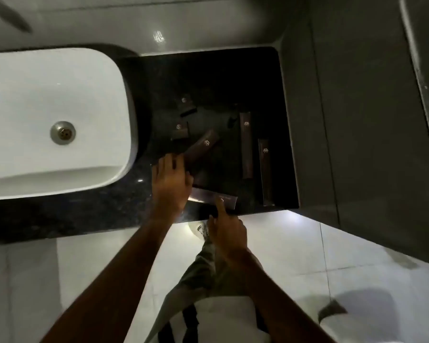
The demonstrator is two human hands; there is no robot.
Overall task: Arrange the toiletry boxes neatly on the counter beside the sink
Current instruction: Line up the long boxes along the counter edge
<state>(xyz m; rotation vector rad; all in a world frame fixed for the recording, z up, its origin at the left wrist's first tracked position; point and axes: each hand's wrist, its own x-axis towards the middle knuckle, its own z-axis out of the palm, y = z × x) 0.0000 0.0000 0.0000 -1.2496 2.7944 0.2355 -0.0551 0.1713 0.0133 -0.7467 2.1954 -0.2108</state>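
Several dark brown toiletry boxes with small light logos lie on the black counter (89, 214) right of the white sink (47, 115). My left hand (170, 184) grips the near end of a long slanted box (203, 147). My right hand (227, 231) presses its index finger on a flat box (208, 196) lying crosswise at the counter's front edge. Two long boxes lie lengthwise at the right, one (246, 144) beside the other (266, 172). Two short boxes sit near the sink, one further back (185, 101) and one nearer (180, 131). A dark tray-like mat (218, 164) lies under the middle ones.
Grey walls close the counter at the back and right (307, 120). A pale tiled floor (307, 243) lies below the front edge, with my trouser leg (198, 276) over it. The sink drain (63, 132) is at the left.
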